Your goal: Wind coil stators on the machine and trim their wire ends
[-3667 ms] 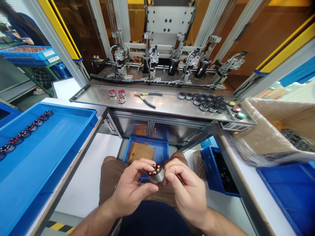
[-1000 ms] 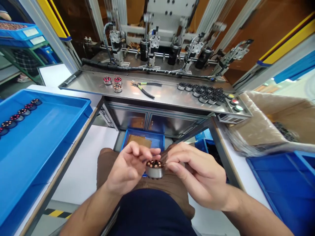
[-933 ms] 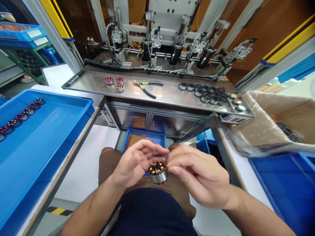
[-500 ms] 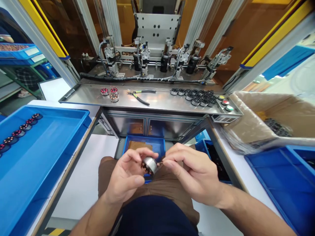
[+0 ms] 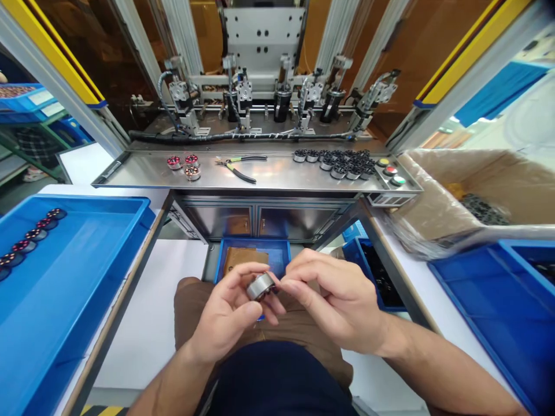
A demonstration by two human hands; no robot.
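Over my lap, my left hand (image 5: 236, 309) holds a small motor stator (image 5: 260, 286) between its thumb and fingers. A smooth silver ring faces me, and the dark winding side is turned down and to the right, partly hidden by fingers. Close to its right edge, my right hand (image 5: 332, 297) is closed in a pinch; the thin wire between thumb and forefinger can barely be made out. On the metal ledge (image 5: 281, 180) ahead lie green-and-black cutting pliers (image 5: 238, 167). Left of them sit a few stators with red and copper windings (image 5: 192, 172).
Several black-topped silver parts (image 5: 347, 164) crowd the ledge's right side, beside push buttons (image 5: 390, 171). A blue tray (image 5: 99, 231) at left holds a row of motor parts. At right stand a plastic-lined carton (image 5: 437, 231) and a blue bin (image 5: 477, 289). Machine fixtures (image 5: 281, 104) rise behind.
The stator has turned in my left hand, so its silver side now faces me more. My right-hand pinch has moved slightly left, nearer the stator. The whole view has shifted a little.
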